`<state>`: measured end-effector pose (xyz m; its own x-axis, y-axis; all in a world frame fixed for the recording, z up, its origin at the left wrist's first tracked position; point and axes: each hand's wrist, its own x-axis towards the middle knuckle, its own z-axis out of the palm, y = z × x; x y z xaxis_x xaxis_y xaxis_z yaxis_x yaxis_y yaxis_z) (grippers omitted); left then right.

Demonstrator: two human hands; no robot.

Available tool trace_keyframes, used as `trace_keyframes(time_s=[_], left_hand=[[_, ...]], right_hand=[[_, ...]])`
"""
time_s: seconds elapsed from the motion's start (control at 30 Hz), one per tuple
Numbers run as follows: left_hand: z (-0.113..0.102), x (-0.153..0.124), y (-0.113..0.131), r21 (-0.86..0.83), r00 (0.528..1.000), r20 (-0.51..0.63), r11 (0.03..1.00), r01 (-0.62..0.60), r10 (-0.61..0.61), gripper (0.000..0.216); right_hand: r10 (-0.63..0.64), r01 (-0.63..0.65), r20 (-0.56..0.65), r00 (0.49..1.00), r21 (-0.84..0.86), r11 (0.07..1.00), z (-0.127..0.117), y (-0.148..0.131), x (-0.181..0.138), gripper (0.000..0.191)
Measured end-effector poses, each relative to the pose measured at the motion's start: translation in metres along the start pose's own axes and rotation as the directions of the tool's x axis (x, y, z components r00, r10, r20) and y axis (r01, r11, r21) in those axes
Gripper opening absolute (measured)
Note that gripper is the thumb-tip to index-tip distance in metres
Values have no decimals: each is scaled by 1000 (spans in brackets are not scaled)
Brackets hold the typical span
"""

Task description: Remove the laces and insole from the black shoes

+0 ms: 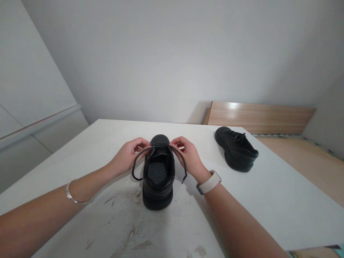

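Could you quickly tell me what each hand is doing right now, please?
Left hand: closed, pinching the left lace of the near shoe.
Right hand: closed, pinching the right lace of the same shoe.

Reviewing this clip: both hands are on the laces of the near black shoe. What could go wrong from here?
The lace ends hang loose on both sides; either could slip from the left hand or right hand. Uneven pulling might tip or slide the shoe on the white table, since nothing else steadies it. The watch might snag the right-side lace.
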<state>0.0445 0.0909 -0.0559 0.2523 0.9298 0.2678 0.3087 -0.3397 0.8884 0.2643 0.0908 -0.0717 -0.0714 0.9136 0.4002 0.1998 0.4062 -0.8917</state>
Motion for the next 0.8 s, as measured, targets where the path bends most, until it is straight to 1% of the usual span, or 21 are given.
trace_keyframes(time_s=[0.1,0.17,0.23,0.27,0.37,0.43,0.5,0.6,0.73,0.8], left_hand=[[-1,0,-4,14,999,-39,1000,-12,12,37],[-1,0,-5,36,996,-85,999,-8,11,36],[0,0,-5,46,995,-97,999,-2,6,34],[0,0,-5,46,997,-83,999,0,3,34],[-1,-2,-6,13,1000,-5,1000,21,-21,35],[-2,-3,-6,-22,999,10,999,35,-35,35],[-3,-3,-6,-52,999,-40,998,34,-36,32],[-3,-3,-5,-87,993,-117,996,23,-33,27],[-1,-3,-6,-171,991,-110,984,50,-70,25],[0,-3,-7,-186,989,-121,981,58,-82,24]], right_hand=[[-1,1,24,1000,0,1000,-2,-1,0,21],[-7,7,19,1000,4,1000,-1,-2,0,19],[-11,11,5,1000,17,1000,0,-2,1,15],[-9,9,2,1000,26,1000,0,-1,1,14],[15,-16,28,1000,52,999,-1,2,3,19],[38,-41,58,998,49,998,-4,2,4,17],[55,-57,60,997,30,998,-7,2,5,13],[62,-62,7,998,21,998,-9,1,6,11],[59,-58,-13,998,68,996,-7,-3,6,16],[60,-59,-13,998,80,995,-8,-5,6,18]])
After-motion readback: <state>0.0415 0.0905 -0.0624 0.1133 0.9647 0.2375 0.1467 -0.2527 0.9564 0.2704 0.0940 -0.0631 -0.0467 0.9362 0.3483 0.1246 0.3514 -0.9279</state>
